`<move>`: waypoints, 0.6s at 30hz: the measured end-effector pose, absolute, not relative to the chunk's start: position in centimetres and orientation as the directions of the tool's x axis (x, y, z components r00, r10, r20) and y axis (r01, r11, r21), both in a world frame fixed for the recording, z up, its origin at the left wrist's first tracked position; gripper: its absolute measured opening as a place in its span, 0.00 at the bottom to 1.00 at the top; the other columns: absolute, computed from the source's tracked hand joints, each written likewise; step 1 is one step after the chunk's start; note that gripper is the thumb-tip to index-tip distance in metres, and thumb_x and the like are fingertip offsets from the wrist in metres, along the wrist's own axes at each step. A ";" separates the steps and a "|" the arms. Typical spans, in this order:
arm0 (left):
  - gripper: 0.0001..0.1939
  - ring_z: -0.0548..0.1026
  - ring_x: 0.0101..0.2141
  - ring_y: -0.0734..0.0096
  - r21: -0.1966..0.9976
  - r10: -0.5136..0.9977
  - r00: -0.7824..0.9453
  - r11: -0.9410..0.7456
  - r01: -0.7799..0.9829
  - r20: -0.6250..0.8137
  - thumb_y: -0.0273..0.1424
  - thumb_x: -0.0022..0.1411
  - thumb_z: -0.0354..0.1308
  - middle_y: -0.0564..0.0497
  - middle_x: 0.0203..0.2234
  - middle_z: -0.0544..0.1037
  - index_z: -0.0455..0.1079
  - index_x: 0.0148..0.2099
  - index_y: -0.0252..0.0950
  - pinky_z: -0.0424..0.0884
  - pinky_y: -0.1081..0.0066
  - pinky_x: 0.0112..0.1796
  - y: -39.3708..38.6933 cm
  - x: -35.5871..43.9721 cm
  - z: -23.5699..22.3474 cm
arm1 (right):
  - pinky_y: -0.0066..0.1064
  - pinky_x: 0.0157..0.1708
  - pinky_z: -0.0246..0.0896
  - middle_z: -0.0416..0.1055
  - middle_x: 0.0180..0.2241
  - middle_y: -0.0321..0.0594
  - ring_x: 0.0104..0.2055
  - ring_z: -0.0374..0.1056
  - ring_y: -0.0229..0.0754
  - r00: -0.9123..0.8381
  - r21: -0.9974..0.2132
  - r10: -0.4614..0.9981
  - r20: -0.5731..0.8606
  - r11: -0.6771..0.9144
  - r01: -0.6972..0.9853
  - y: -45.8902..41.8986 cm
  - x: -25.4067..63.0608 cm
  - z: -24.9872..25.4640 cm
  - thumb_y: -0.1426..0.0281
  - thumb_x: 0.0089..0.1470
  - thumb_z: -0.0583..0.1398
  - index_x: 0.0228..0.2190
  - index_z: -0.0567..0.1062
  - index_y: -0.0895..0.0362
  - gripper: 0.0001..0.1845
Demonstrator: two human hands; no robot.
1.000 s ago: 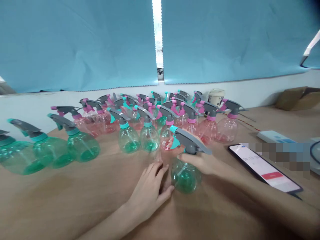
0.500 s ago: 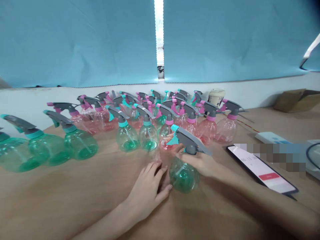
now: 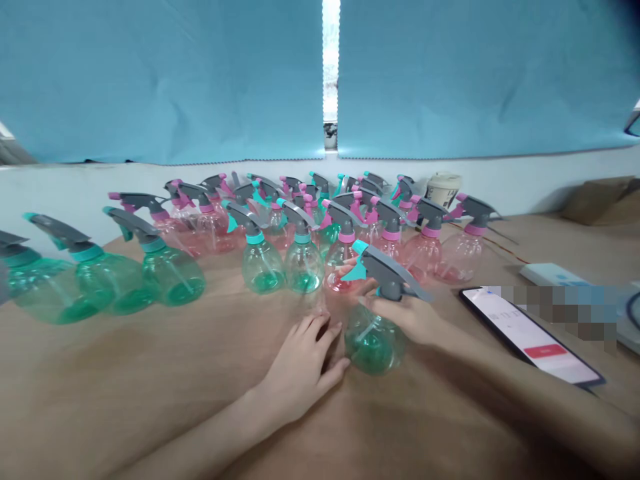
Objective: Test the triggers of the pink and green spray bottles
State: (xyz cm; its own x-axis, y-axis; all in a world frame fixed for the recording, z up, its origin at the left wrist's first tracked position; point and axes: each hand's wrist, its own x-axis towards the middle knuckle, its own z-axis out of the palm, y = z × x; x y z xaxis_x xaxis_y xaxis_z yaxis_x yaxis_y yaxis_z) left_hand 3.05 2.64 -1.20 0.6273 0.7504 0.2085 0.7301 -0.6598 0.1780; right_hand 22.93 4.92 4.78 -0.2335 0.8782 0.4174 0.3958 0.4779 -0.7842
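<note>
My right hand (image 3: 400, 313) is closed round the neck of a green spray bottle (image 3: 374, 347) with a grey and turquoise trigger head. The bottle stands upright on the brown table (image 3: 165, 380), its nozzle pointing left. Just left of it, my left hand (image 3: 307, 357) rests on the table, empty, with fingers apart and the thumb close to the bottle. Behind my hands stand two more green spray bottles, one of them a clear green bottle (image 3: 304, 267), and beside them a pink spray bottle (image 3: 344, 263), partly hidden by my right hand.
Several pink and green spray bottles crowd the back. More green bottles stand on the left, including a green bottle (image 3: 173, 277). To the right lie a phone (image 3: 530, 333) and a white box (image 3: 553, 275). Farther back are a paper cup (image 3: 443, 190) and a cardboard box (image 3: 597, 200).
The whole view has shifted, so things sit slightly further right and higher. Both hands and the held bottle keep nearly the same places relative to each other.
</note>
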 end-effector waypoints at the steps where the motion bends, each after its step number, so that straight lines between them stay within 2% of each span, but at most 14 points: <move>1: 0.21 0.60 0.54 0.52 0.179 0.750 0.627 -0.660 0.730 0.211 0.37 0.61 0.55 0.40 0.52 0.65 0.64 0.54 0.33 0.62 0.55 0.50 2.6 3.1 -1.2 | 0.31 0.25 0.59 0.63 0.20 0.31 0.23 0.62 0.39 -0.232 -0.793 0.886 0.402 0.463 0.396 4.8 22.9 4.9 0.69 0.44 0.55 0.31 0.70 0.52 0.09; 7: 0.20 0.61 0.54 0.52 0.180 0.746 0.629 -0.664 0.725 0.220 0.37 0.61 0.55 0.40 0.51 0.66 0.65 0.53 0.33 0.63 0.54 0.50 2.5 3.0 -1.1 | 0.30 0.21 0.55 0.62 0.19 0.30 0.21 0.58 0.37 -0.232 -0.801 0.899 0.372 0.437 0.409 4.7 22.9 5.3 0.67 0.43 0.55 0.32 0.69 0.51 0.09; 13: 0.19 0.61 0.54 0.51 0.196 0.744 0.625 -0.667 0.719 0.237 0.37 0.61 0.54 0.41 0.52 0.66 0.65 0.52 0.35 0.62 0.53 0.50 2.6 2.9 -1.2 | 0.31 0.26 0.61 0.65 0.22 0.31 0.25 0.63 0.38 -0.260 -0.813 0.884 0.388 0.461 0.355 4.9 23.0 4.8 0.68 0.44 0.56 0.34 0.71 0.52 0.11; 18: 0.19 0.61 0.54 0.51 0.201 0.746 0.627 -0.665 0.720 0.222 0.37 0.62 0.54 0.41 0.52 0.66 0.65 0.52 0.34 0.62 0.53 0.50 2.5 3.0 -1.0 | 0.31 0.27 0.62 0.66 0.22 0.31 0.25 0.64 0.38 -0.277 -0.843 0.891 0.361 0.439 0.313 5.0 23.0 4.7 0.70 0.46 0.56 0.34 0.71 0.52 0.10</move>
